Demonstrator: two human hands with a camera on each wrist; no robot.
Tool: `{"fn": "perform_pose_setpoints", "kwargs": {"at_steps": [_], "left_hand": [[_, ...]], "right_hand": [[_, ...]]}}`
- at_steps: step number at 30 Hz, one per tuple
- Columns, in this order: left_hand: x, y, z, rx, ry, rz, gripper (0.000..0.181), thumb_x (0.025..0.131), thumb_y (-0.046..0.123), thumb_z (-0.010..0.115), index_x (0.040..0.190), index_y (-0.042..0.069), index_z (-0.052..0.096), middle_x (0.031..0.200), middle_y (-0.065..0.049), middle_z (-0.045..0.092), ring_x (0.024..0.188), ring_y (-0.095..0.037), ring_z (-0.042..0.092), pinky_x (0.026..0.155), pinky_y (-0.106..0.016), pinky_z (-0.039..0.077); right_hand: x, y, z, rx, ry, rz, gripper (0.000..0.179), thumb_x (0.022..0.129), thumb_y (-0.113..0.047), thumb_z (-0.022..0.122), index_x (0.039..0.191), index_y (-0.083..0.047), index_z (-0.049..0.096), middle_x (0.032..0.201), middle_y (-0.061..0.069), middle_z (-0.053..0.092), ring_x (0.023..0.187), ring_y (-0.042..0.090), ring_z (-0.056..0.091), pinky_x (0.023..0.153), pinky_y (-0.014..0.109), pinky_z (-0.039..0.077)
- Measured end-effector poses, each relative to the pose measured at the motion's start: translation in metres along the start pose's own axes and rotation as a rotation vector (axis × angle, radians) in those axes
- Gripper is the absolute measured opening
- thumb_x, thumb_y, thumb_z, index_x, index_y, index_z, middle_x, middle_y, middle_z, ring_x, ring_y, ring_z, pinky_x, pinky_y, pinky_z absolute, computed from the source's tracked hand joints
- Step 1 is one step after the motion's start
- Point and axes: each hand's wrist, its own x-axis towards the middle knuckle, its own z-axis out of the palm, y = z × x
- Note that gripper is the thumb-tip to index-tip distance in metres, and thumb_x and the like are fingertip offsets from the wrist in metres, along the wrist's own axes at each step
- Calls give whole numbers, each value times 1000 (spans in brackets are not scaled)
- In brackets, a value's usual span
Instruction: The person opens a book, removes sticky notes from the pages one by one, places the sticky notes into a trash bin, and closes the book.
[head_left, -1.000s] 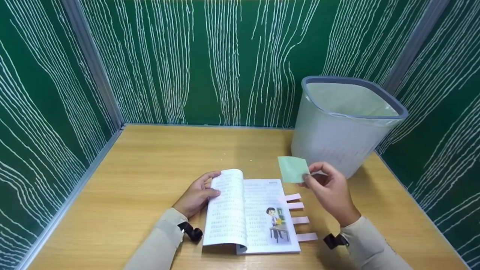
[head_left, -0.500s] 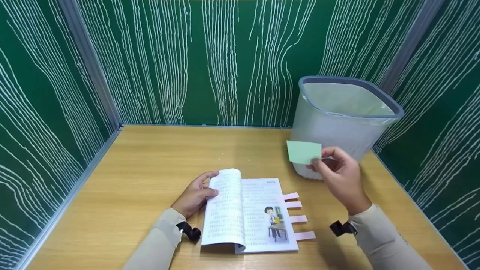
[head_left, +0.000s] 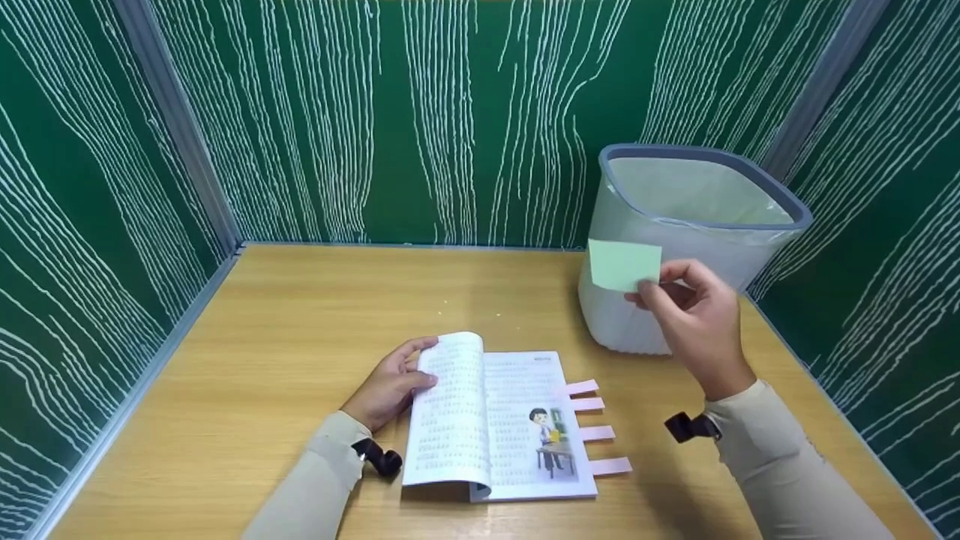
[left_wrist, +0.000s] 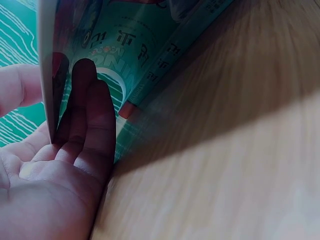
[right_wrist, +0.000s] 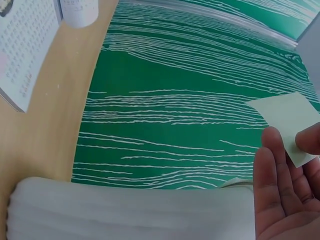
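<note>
An open book (head_left: 525, 420) lies on the table, with several pink sticky tabs (head_left: 598, 433) jutting from its right edge. At the book's left edge my left hand (head_left: 386, 386) grips the raised pages, thumb on top. The left wrist view shows the fingers (left_wrist: 100, 120) behind them, against the printed cover (left_wrist: 130, 40). My right hand (head_left: 697, 322) pinches a light green sticky note (head_left: 624, 266) between thumb and fingers, in front of the bin in the head view. From the right wrist, the note (right_wrist: 287, 120) shows at the fingertips.
A whitish waste bin (head_left: 622, 322) with a grey rim and plastic liner stands at the table's back right. Green walls (head_left: 390, 150) with white streaks enclose the back and sides. Small white specks lie on the wooden table (head_left: 300, 337) behind the book.
My right hand has moved up and to the right with the green sticky note, away from the book toward the bin. My left hand keeps its hold on the pages.
</note>
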Motion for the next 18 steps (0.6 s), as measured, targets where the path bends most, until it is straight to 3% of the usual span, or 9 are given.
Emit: {"fn": "perform_pose_setpoints", "kwargs": {"at_steps": [6, 13, 18], "left_hand": [[1, 0, 0, 0, 1, -2, 73, 91, -8, 63, 157, 9, 36, 131, -23, 67, 102, -28, 74, 82, -35, 63], [1, 0, 0, 3, 1, 7, 72, 91, -7, 63, 156, 9, 36, 132, -25, 66, 103, -28, 74, 82, -35, 63], [1, -1, 0, 5, 1, 11, 72, 91, -8, 62, 157, 8, 35, 134, -26, 64, 104, -28, 74, 82, -35, 63]], "right_hand": [[11, -5, -5, -30, 31, 0, 22, 98, -17, 71, 111, 0, 67, 105, 9, 69, 87, 19, 76, 80, 25, 62], [22, -8, -10, -88, 73, -36, 26, 98, -27, 71, 111, -4, 68, 99, 7, 70, 84, 31, 67, 74, 21, 60], [29, -8, -11, -122, 87, -29, 30, 97, -31, 72, 111, -6, 67, 99, 5, 70, 84, 25, 66, 76, 21, 60]]}}
